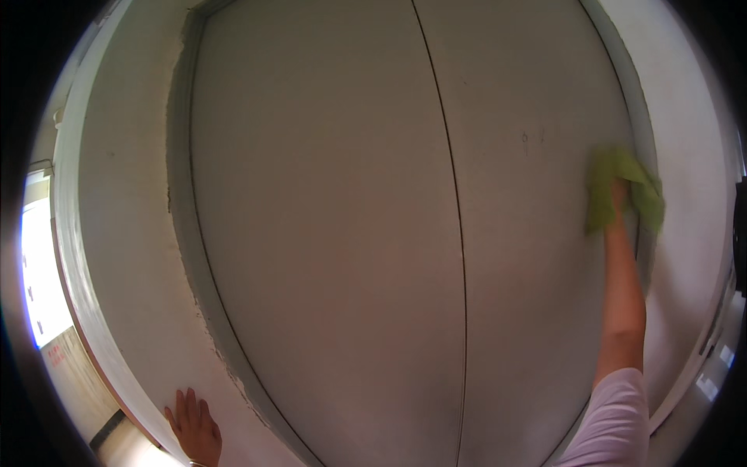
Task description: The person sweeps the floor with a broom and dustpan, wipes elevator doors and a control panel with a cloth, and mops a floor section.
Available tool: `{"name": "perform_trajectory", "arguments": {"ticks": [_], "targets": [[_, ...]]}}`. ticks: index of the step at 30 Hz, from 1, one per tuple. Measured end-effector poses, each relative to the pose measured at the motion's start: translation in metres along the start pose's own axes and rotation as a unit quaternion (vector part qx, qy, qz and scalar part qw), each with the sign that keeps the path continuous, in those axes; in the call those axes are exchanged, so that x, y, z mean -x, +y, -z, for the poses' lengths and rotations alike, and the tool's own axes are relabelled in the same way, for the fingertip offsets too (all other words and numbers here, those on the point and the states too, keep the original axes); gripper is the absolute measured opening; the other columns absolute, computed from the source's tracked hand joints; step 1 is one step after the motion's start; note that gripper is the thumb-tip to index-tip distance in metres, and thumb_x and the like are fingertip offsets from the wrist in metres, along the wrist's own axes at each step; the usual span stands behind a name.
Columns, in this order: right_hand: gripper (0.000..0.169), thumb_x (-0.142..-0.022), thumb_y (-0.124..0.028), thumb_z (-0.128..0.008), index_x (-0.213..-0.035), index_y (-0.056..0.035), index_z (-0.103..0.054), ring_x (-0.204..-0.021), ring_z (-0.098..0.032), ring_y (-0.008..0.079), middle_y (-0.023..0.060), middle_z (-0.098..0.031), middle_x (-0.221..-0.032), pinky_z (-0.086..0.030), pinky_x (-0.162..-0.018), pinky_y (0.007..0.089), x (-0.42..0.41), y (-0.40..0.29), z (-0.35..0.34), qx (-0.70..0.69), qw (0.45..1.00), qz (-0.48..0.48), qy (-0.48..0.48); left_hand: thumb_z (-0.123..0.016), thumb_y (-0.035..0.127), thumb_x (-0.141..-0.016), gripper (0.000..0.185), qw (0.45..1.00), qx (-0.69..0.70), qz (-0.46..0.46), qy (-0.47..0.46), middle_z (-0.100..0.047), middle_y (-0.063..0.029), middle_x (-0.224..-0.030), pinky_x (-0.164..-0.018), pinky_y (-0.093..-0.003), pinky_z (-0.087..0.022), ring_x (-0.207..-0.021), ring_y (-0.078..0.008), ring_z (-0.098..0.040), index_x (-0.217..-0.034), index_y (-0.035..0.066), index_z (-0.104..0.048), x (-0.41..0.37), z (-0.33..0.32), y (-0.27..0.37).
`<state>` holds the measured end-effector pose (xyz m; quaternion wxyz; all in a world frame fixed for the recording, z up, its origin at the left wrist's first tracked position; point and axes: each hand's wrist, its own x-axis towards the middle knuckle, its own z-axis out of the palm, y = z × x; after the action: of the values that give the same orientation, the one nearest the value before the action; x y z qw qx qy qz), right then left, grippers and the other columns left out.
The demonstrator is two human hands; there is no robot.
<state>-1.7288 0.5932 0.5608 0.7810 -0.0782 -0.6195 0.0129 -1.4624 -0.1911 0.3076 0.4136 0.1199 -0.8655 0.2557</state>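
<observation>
A green cloth (604,187) is pressed against the right edge of a grey double door, partly over its frame. My right hand (620,190) is behind and on the cloth, its fingers mostly covered by the blurred folds. Low on the left, my left hand (197,426) lies flat on the white wall (134,233) with its fingers spread and nothing in it. Between my hands stretch the wide left door leaf (327,204) and the narrower right door leaf (525,262), with a dark seam between them. Faint pencil-like marks (532,139) show on the right leaf.
The grey door frame (181,175) has a rough, chipped plaster edge along the left wall. At far left a bright window or opening (44,274) shows, with a wall below bearing red writing (56,355). Another white wall (683,175) stands right of the frame.
</observation>
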Motion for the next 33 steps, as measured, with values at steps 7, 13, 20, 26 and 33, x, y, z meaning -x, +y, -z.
{"name": "perform_trajectory", "arguments": {"ticks": [7, 13, 20, 26, 33], "targets": [[0.022, -0.071, -0.021, -0.059, -0.091, -0.0105, -0.06, -0.09, -0.054, 0.027, 0.0087, -0.06, -0.093, -0.042, -0.08, 0.0391, -0.121, -0.318, 0.002, -0.131, 0.967, 0.188, 0.114, -0.052, 0.007, -0.074, 0.026, 0.995, -0.003, 0.013, 0.097, -0.043, -0.0114, -0.128, -0.104, -0.0509, -0.015, -0.125, -0.03, -0.031, -0.1, 0.003, -0.054, -0.006, -0.011, -0.023], [0.039, -0.077, -0.034, -0.047, -0.107, -0.0109, -0.053, -0.115, -0.039, 0.0294, 0.0082, -0.052, -0.115, -0.028, -0.099, 0.0445, -0.021, -0.562, 0.064, -0.465, 0.863, 0.182, 0.077, -0.054, 0.006, -0.072, 0.026, 0.995, 0.006, 0.014, 0.103, -0.043, -0.0116, -0.127, -0.105, -0.0513, -0.016, -0.125, -0.0308, -0.031, -0.098, 0.003, -0.054, -0.006, -0.014, -0.022], [0.039, -0.083, -0.038, -0.043, -0.102, -0.0067, -0.057, -0.113, -0.042, 0.0251, 0.0061, -0.054, -0.11, -0.037, -0.094, 0.0407, 0.079, -0.561, 0.068, -0.442, 0.774, 0.413, -0.189, -0.052, 0.006, -0.072, 0.028, 0.995, 0.023, 0.009, 0.095, -0.04, -0.0117, -0.13, -0.105, -0.0505, -0.013, -0.127, -0.03, -0.027, -0.1, 0.003, -0.054, -0.007, -0.022, -0.017], [0.041, -0.082, -0.04, -0.043, -0.104, -0.007, -0.056, -0.102, -0.05, 0.026, 0.0101, -0.055, -0.108, -0.042, -0.086, 0.0382, -0.042, -0.38, 0.057, -0.379, 0.89, 0.196, -0.159, -0.05, 0.009, -0.078, 0.036, 0.992, -0.063, -0.052, 0.097, -0.035, -0.0144, -0.134, -0.103, -0.0505, -0.021, -0.126, -0.033, -0.03, -0.114, 0.003, -0.044, -0.004, -0.011, -0.026], [0.049, -0.081, -0.04, -0.044, -0.116, -0.0062, -0.049, -0.12, -0.036, 0.03, 0.0158, -0.042, -0.127, -0.025, -0.1, 0.0439, -0.05, -0.131, 0.024, -0.066, 0.996, -0.036, 0.041, -0.034, 0.028, -0.09, 0.039, 0.977, -0.133, 0.063, -0.153, -0.031, -0.0032, -0.139, -0.103, -0.0492, -0.018, -0.13, -0.023, -0.024, -0.126, 0.016, -0.043, -0.026, 0.001, 0.001]]}}
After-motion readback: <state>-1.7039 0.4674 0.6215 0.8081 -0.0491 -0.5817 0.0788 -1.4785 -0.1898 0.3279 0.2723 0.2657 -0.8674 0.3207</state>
